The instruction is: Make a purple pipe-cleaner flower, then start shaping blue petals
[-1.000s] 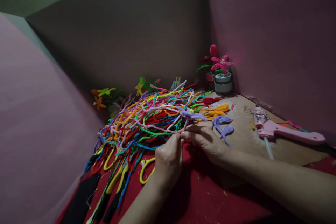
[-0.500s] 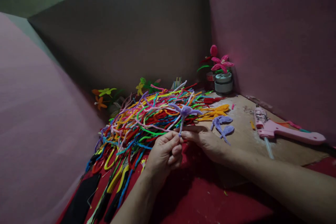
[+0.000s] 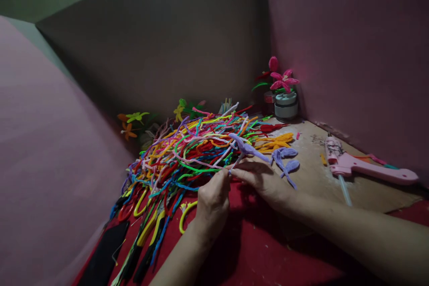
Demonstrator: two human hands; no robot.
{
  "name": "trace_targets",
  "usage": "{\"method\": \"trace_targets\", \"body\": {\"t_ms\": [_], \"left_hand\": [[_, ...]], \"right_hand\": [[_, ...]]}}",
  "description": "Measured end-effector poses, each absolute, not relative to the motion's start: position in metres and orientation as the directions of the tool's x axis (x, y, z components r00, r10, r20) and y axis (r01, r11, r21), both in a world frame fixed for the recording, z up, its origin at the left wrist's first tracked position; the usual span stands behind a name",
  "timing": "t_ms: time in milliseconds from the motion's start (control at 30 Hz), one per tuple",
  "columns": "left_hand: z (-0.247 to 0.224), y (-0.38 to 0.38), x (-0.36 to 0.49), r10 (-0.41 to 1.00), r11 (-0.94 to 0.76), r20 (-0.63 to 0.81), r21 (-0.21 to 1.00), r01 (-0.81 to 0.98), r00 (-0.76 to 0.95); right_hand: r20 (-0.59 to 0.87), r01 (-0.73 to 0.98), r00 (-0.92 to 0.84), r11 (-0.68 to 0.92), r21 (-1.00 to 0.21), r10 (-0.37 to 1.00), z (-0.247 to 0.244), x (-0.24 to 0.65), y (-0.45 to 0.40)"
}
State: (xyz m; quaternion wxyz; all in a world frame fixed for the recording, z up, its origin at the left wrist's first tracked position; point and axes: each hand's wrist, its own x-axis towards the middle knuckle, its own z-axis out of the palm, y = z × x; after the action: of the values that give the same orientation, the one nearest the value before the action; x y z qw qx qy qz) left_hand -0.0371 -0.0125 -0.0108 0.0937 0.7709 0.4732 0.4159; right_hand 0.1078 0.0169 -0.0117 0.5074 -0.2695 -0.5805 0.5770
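Together, the two hands held a fuzzy purple flower (image 3: 248, 148) by its thin stem, just in front of a tangled heap of coloured pipe cleaners (image 3: 201, 143). The left hand (image 3: 214, 201) had its fingers curled in and closed on the stem's lower end, while the right hand (image 3: 264, 183) pinched the same spot between its thumb and fingers. The flower tilted up and away from them, its petals spread over the heap's right side.

Just right of it lay a cluster of purple petals (image 3: 284, 163), near some orange pieces (image 3: 278, 140), on a sheet of cardboard (image 3: 311, 187) over the red counter (image 3: 261, 241). Farther right rested a pink glue gun (image 3: 372, 170) with a clear glue stick (image 3: 345, 190) jutting from it. At the back stood a grey pot (image 3: 286, 109), a pink flower (image 3: 284, 81) above it. Yellow-and-black handles (image 3: 150, 237) lay at the front left, beside a flat black object (image 3: 105, 250).
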Motion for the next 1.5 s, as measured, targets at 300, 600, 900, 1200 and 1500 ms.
{"method": "trace_targets", "body": {"t_ms": [300, 600, 900, 1200, 1500], "left_hand": [[0.015, -0.017, -0.031, 0.968, 0.149, -0.129, 0.986, -0.078, 0.213], [0.007, -0.016, -0.033, 0.985, -0.159, 0.129, 0.935, 0.318, 0.113], [-0.002, -0.014, -0.031, 0.935, -0.335, 0.350, 0.820, 0.464, 0.057], [0.015, -0.014, -0.036, 0.916, 0.266, -0.183, 0.943, -0.201, 0.356], [0.003, -0.015, -0.032, 0.952, -0.304, 0.284, 0.853, 0.424, 0.112]], "right_hand": [[0.236, -0.348, -0.505, 0.055, -0.936, 0.830, -0.007, 0.111, 0.015], [0.214, -0.267, -0.361, 0.119, -0.956, 0.908, -0.004, 0.111, 0.014], [0.257, -0.263, -0.413, 0.155, -0.952, 0.874, -0.006, 0.112, 0.017], [0.246, -0.381, -0.481, 0.053, -0.923, 0.842, -0.010, 0.111, 0.019], [0.257, -0.265, -0.352, 0.168, -0.950, 0.900, -0.010, 0.114, 0.017]]}}
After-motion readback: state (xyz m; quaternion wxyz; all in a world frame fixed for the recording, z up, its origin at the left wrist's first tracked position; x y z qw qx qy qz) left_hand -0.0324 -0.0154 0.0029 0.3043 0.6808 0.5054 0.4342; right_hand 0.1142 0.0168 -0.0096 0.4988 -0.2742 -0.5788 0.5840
